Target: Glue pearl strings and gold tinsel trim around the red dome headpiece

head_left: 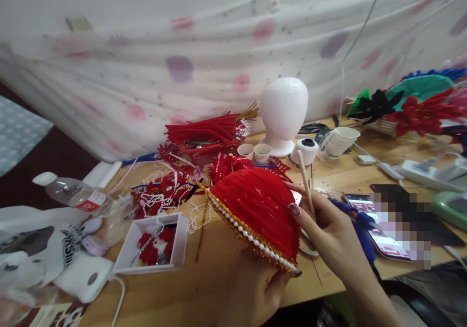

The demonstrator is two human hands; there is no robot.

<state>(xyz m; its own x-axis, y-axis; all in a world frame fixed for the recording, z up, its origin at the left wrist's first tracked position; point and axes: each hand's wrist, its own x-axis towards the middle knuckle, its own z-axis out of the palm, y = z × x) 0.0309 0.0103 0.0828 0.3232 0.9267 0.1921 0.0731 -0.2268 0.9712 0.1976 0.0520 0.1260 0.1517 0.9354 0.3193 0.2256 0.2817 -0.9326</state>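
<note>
Pinched between thumb and finger of the right hand [332, 229], which has also a pale stick [305, 178] among its fingers, the red fabric piece [255, 203] is above the table [219, 288], its lower edge gripped in curled fingers of the left hand [255, 285]. Pearls [255, 240] and gold trim [218, 211] already line this edge; red flowers [149, 249] lie unattached in the white box [181, 244].
</note>
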